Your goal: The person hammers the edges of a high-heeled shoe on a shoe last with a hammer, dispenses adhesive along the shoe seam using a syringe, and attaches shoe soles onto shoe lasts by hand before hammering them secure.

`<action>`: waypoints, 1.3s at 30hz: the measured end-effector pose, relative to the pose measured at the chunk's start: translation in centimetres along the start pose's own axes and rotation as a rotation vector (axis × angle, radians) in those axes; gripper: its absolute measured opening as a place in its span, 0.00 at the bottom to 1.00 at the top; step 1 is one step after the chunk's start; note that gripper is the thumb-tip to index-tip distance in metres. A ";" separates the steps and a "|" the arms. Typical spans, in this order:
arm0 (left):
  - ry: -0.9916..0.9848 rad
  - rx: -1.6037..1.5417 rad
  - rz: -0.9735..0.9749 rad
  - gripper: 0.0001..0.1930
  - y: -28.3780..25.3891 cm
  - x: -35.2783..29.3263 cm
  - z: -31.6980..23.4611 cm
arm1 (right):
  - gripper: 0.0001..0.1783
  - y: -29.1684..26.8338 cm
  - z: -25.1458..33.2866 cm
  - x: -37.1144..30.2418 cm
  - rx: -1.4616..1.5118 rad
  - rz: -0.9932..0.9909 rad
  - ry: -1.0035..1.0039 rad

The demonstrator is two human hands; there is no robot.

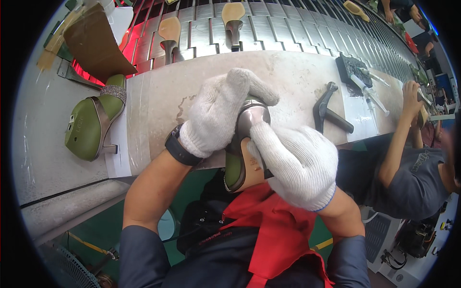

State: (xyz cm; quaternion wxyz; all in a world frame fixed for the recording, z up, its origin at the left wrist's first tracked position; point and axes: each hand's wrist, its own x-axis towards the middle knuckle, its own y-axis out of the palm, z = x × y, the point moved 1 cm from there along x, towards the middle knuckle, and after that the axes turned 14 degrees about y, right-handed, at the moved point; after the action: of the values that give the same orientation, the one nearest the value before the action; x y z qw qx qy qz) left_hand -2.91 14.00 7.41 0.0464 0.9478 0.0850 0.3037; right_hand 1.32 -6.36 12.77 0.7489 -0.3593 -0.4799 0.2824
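Observation:
Both my hands wear white knit gloves and hold a high-heeled shoe on a green last (238, 152) against the front edge of the workbench (297, 77). My left hand (218, 113) wraps over the shoe's silver heel end from the left; a black watch sits on that wrist. Gripping the shoe's tan sole from the right is my right hand (293, 161). The shoe's toe points down toward my red apron (273, 230).
A second silver shoe on a green last (93, 125) lies at the left of the bench. A black hammer (329, 110) lies to the right, with white tubes (372, 91) beyond. Soles with heels (233, 21) ride the metal slat conveyor behind. Another person (408, 158) works at the right.

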 end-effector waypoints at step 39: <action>0.504 1.089 0.241 0.19 -1.2 2.1 3.9 | 0.14 -0.3 -3.8 4.5 -0.368 0.144 -0.028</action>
State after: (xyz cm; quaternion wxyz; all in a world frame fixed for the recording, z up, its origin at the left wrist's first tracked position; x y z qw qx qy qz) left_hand 0.88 15.45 5.27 -0.5011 0.7373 0.1286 0.4345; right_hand 6.54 -4.05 14.27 0.6415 -0.5197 -0.5069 0.2479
